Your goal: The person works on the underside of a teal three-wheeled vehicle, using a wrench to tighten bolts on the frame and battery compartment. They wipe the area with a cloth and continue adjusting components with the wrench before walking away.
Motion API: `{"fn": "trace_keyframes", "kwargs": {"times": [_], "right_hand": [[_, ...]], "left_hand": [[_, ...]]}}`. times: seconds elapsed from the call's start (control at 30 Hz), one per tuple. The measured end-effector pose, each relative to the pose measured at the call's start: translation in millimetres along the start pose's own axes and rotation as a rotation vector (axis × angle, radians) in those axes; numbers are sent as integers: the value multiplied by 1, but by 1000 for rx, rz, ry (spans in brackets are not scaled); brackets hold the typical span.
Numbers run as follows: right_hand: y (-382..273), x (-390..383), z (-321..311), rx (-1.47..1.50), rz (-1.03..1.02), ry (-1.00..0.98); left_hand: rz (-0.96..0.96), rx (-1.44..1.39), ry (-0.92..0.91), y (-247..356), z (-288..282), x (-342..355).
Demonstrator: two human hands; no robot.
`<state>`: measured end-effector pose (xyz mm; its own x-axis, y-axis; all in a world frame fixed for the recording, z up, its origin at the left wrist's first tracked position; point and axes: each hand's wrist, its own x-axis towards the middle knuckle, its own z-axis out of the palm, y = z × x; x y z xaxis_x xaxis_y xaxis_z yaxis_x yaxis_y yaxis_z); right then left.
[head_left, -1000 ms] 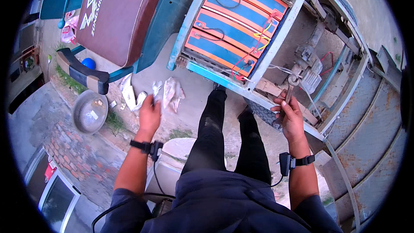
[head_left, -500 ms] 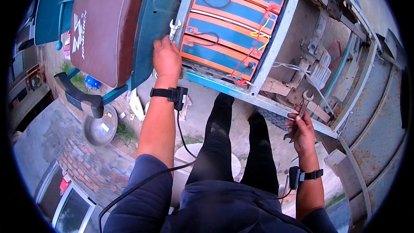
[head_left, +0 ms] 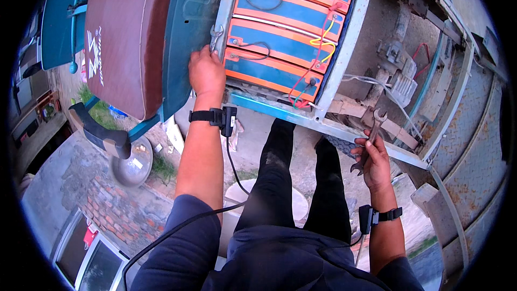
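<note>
The person's right hand, down and to the right of the four orange and blue batteries, grips the middle of a brown wrench with two open ends. The left hand, just left of the batteries, has its fingers curled around a silver wrench, and the open end pokes out by the metal frame. Colored wires cross the tops of the batteries. A brown seat is left of the batteries. Farther off, down and left of the batteries, a round gray bowl lies on the ground.
</note>
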<state>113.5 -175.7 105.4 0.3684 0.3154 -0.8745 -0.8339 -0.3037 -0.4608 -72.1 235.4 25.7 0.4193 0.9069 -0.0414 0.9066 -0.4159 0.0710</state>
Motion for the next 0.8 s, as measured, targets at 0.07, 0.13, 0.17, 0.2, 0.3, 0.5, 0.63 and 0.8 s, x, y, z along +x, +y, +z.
{"fn": "trace_keyframes", "kwargs": {"times": [0.07, 0.13, 0.17, 0.2, 0.3, 0.5, 0.63, 0.8], "right_hand": [[1, 2, -1, 5, -2, -7], [2, 5, -2, 3, -4, -8], [2, 6, -2, 8, -5, -6], [1, 6, -2, 13, -6, -6], [2, 10, -5, 9, -6, 2], [-6, 30, -15, -99, -7, -35], [-28, 58, -33, -429, -56, -37], [-47, 114, -55, -944, -264, -92]], "left_hand": [[-20, -19, -8, 0, 0, 1], [-32, -11, -27, 7, -6, 3], [-37, -7, -37, 9, -7, 3], [-23, 8, -20, 8, -5, 4], [5, 42, 6, 8, 3, 8], [28, -60, -32, 7, 25, 13], [-107, -300, -206, 6, 39, 24], [-67, -365, -314, -7, 33, 34]]}}
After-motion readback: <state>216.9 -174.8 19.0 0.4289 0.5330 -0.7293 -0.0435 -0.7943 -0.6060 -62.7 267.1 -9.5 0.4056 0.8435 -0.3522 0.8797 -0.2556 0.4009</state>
